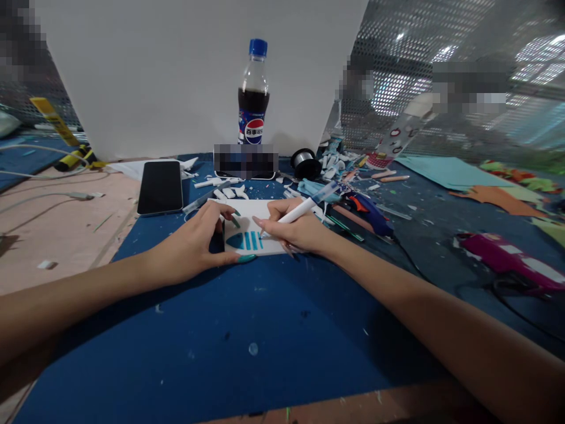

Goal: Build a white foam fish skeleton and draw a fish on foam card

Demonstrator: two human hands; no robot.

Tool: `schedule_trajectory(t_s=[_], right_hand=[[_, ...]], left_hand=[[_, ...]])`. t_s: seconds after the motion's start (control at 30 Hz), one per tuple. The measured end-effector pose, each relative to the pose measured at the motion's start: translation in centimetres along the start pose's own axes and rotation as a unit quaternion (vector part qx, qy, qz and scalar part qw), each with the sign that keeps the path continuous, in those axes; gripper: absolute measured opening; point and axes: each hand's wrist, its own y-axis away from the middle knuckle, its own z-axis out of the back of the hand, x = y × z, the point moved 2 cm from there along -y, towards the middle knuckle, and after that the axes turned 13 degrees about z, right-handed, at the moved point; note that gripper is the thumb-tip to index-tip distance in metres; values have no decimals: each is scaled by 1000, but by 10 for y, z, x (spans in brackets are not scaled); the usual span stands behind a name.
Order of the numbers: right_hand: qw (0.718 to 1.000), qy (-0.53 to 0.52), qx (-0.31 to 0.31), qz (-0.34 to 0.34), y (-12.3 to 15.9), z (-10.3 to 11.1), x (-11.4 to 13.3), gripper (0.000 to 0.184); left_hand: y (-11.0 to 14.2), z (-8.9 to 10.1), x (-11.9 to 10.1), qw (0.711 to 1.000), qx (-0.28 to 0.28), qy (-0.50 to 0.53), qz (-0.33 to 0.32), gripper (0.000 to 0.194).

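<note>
A white board [273, 244] with a blue rounded shape and several blue stripes lies on the blue mat [247, 330]. My left hand [198, 235] steadies the board at its left end, thumb along the near edge and fingertips, with green nails, over its top. Between the fingers of my right hand [304, 229] is a white marker pen [296, 211], tilted up to the right. Its tip meets the board beside the rightmost stripe, and this hand covers the board's right part.
A phone [160, 187] lies at left. Behind the board stand a cola bottle [253, 106] and another phone [245, 162], near a wire spool [305, 164] and white scraps [335, 162]. To the right are a blue glue gun [368, 213], a magenta tool [512, 259] with a cord, and coloured sheets [454, 171].
</note>
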Motion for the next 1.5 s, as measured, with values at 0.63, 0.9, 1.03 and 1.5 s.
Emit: schedule_trajectory(t_s=[0.63,0.9,1.03,1.5], right_hand=[[1000,-8,24,-1,1,1,2,40],[999,11,39,9,0,2,0,41],[999,4,50,6,1,2,-2,40],[998,-5,63,11,0,2,-5,40]], left_hand=[[0,0,-1,1000,1,1,-7,55],[0,0,0,1000,-2,-3,-17,55],[0,-1,1,1000,-6,3,-16,55],[0,1,-1,1000,4,-2,-7,56]])
